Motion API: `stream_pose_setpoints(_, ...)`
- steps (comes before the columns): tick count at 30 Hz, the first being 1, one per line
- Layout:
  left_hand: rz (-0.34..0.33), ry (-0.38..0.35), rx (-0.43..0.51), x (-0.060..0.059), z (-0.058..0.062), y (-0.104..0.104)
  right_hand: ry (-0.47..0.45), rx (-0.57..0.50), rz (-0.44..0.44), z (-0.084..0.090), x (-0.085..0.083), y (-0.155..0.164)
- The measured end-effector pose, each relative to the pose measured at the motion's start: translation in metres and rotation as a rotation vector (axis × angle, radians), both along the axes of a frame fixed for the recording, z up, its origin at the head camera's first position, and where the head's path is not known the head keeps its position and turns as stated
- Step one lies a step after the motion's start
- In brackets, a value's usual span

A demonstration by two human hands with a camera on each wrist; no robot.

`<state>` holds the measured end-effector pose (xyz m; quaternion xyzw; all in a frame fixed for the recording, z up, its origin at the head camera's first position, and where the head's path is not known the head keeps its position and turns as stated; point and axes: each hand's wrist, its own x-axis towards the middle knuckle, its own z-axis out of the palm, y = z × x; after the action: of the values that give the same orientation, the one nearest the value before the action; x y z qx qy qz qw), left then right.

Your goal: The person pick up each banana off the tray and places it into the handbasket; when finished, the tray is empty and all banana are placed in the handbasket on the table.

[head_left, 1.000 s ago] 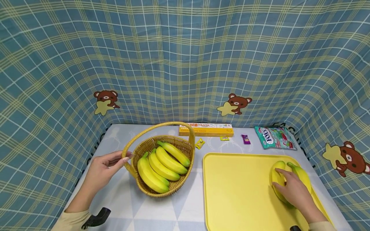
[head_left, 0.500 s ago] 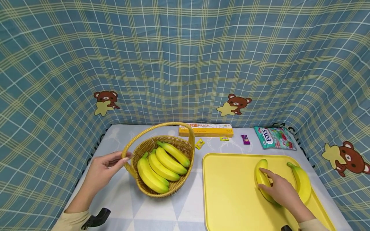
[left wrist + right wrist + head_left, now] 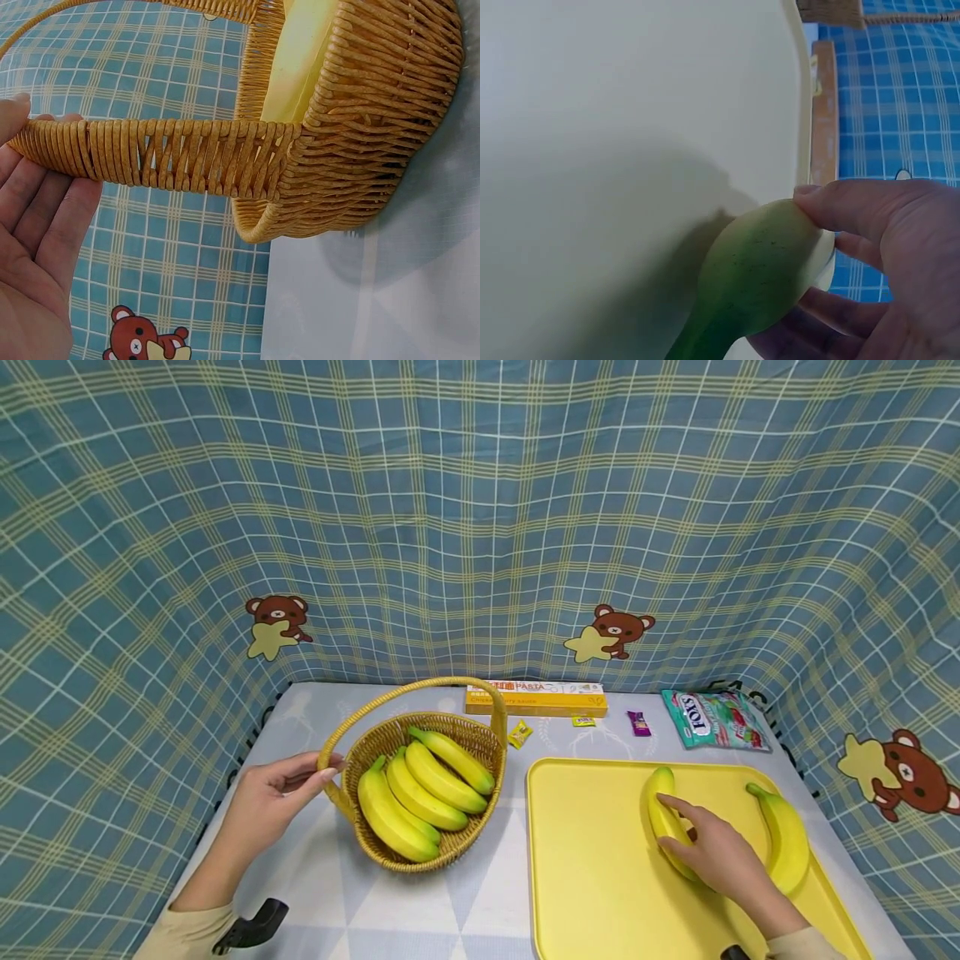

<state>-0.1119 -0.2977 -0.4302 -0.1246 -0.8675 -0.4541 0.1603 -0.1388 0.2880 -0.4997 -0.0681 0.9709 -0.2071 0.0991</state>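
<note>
Fingers of the right hand (image 3: 716, 852) hide part of the banana (image 3: 663, 814) they grip on the yellow tray (image 3: 592, 860). Left hand (image 3: 273, 793), fingers spread, touches the wicker basket (image 3: 457, 852) handle; pale surface (image 3: 450, 910), plaid curtain (image 3: 480, 527) around.

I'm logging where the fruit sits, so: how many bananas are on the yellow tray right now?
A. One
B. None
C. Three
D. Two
D. The head view shows two bananas on the tray: one banana under the right hand, whose fingers curl round it, and a second banana lying free near the tray's right edge.
</note>
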Motion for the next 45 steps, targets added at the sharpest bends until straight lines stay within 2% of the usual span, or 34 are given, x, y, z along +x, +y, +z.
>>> stream_pose_setpoints(11,0.004,-0.004,-0.012,0.0,0.0,-0.001,0.13,-0.063,0.065,0.016,0.008,-0.03)
stream_pose_setpoints(19,0.004,-0.013,-0.016,-0.001,-0.001,-0.002,0.19,-0.101,0.136,0.03,0.014,-0.057)
stream_pose_setpoints(29,0.004,-0.013,-0.019,-0.002,-0.002,-0.001,0.204,-0.176,0.239,0.046,0.017,-0.09)
stream_pose_setpoints(40,0.005,-0.019,-0.014,-0.001,-0.001,-0.001,0.175,-0.245,0.415,0.055,0.011,-0.127)
stream_pose_setpoints(45,-0.002,-0.019,-0.006,-0.001,0.0,-0.001,0.172,-0.234,0.499,0.059,0.005,-0.148)
